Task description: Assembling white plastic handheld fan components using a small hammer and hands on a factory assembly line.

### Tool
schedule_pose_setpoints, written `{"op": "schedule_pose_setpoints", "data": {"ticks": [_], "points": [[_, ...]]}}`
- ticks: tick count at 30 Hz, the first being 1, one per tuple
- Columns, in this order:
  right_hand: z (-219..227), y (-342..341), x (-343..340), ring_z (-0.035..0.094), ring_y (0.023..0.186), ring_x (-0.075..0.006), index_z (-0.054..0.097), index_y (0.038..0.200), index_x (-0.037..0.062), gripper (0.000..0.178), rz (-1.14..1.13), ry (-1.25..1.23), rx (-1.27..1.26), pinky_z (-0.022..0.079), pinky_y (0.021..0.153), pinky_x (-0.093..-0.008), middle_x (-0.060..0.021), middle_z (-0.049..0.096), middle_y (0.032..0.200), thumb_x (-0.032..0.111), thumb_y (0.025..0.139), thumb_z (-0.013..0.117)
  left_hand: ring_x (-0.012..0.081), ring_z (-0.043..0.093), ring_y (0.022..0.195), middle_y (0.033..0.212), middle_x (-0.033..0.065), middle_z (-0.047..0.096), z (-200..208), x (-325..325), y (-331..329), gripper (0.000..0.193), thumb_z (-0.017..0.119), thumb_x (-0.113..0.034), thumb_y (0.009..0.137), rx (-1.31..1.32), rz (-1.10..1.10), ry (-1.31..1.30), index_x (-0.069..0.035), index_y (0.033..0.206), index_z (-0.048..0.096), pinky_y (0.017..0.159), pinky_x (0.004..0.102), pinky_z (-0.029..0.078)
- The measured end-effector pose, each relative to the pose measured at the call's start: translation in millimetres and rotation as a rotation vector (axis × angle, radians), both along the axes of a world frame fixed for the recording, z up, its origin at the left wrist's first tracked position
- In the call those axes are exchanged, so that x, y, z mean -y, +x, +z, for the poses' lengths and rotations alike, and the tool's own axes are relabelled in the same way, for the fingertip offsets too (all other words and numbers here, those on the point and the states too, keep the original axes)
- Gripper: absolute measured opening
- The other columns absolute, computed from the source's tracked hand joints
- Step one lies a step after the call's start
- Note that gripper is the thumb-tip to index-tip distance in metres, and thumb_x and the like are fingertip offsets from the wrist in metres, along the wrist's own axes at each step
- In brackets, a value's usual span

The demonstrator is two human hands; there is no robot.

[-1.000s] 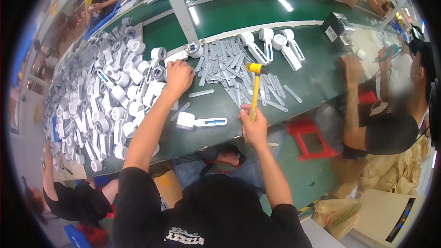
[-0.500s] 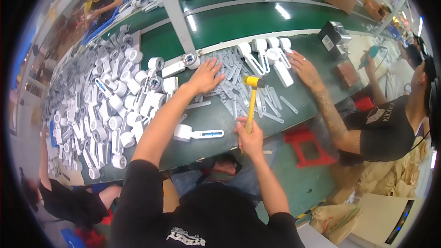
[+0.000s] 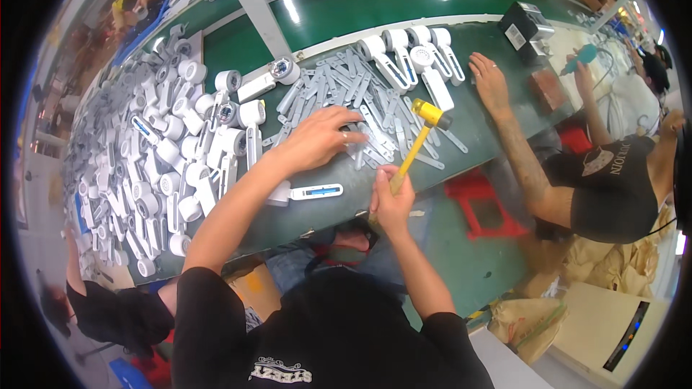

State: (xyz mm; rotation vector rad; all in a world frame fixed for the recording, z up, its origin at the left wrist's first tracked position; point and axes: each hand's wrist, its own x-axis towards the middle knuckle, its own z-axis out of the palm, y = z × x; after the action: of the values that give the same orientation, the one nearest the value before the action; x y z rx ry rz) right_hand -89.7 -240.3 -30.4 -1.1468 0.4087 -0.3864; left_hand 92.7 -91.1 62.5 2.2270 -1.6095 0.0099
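My right hand (image 3: 393,196) is closed around the handle of a yellow mallet (image 3: 414,148), whose yellow and black head tilts up over the table. My left hand (image 3: 317,138) reaches over a pile of flat grey plastic strips (image 3: 339,79), its fingers apart and curved down at the pile's near side. Just below my left wrist lies a white round-headed unit with a slotted handle (image 3: 317,191), shaped like a handheld fan and showing a blue strip in the slot. Its head is partly hidden by my forearm. Similar units (image 3: 425,57) stand grouped beyond the strips.
A large heap of white units (image 3: 158,173) covers the table's left side. At right, a co-worker's hand (image 3: 490,86) rests on the table, near a black box (image 3: 526,32) and a reddish brick-like block (image 3: 548,90). A green conveyor (image 3: 346,7) runs behind; a red stool (image 3: 486,205) stands below.
My left hand has drawn back toward me, from the far side of the strips to their near side. The mallet has shifted slightly right, its head tilting further right. The view has also shifted.
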Motion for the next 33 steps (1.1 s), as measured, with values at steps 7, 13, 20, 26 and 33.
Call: {"op": "schedule_pose_setpoints", "data": {"ticks": [7,13,20,26,33], "points": [[1.4,-0.6,-4.6,0.048,0.044,-0.0084,0.060,0.118,0.0015,0.018,-0.026,-0.005,0.079,0.038,0.041,-0.0259,-0.0016,0.056,0.069,0.017,0.109,0.064,0.0296,0.051,0.140,0.143,0.0064,0.064,-10.9,6.8,14.3,0.015,0.074,-0.012,0.087,0.048,-0.123,0.047,-0.009,0.101,0.080,0.114,0.0437,0.045],[76.8,-26.8,-9.9,0.052,0.048,-0.0060,0.067,0.126,0.0018,0.027,0.109,-0.056,-0.212,0.040,0.042,-0.0239,-0.0020,0.064,0.076,0.021,0.108,0.067,0.0243,0.072,0.097,0.102,0.0059,0.075,12.9,-26.5,-49.3,0.020,0.069,-0.013,0.084,0.293,-0.132,-0.186,-0.009,0.103,0.074,0.096,0.0415,0.058],[68.9,-26.1,-24.6,0.053,0.050,-0.0052,0.069,0.127,-0.0019,0.032,0.290,-0.070,-0.212,0.040,0.043,-0.0225,-0.0076,0.074,0.090,0.021,0.105,0.072,0.0271,0.069,0.113,0.120,0.0074,0.074,-3.9,-85.3,-106.3,0.043,0.085,-0.020,0.081,0.321,0.222,-0.344,-0.008,0.120,0.073,0.108,0.0498,0.054],[69.3,-7.5,-18.0,0.053,0.051,-0.0039,0.074,0.119,0.0001,0.030,0.430,-0.300,-0.264,0.040,0.044,-0.0212,-0.0037,0.071,0.084,0.025,0.102,0.076,0.0298,0.064,0.121,0.114,0.0062,0.073,-35.9,-124.7,-112.7,0.071,0.090,-0.019,0.078,-0.049,0.524,-0.297,-0.010,0.142,0.063,0.123,0.0530,0.039],[58.7,20.9,-30.0,0.059,0.067,-0.0047,0.081,0.112,0.0073,0.021,0.558,-0.686,-0.243,0.046,0.061,-0.0260,0.0024,0.071,0.077,0.023,0.100,0.077,0.0363,0.059,0.133,0.123,0.0072,0.075,-41.7,-126.7,-115.7,0.074,0.090,-0.017,0.079,-0.220,0.533,-0.324,-0.010,0.145,0.058,0.123,0.0511,0.040]]}}
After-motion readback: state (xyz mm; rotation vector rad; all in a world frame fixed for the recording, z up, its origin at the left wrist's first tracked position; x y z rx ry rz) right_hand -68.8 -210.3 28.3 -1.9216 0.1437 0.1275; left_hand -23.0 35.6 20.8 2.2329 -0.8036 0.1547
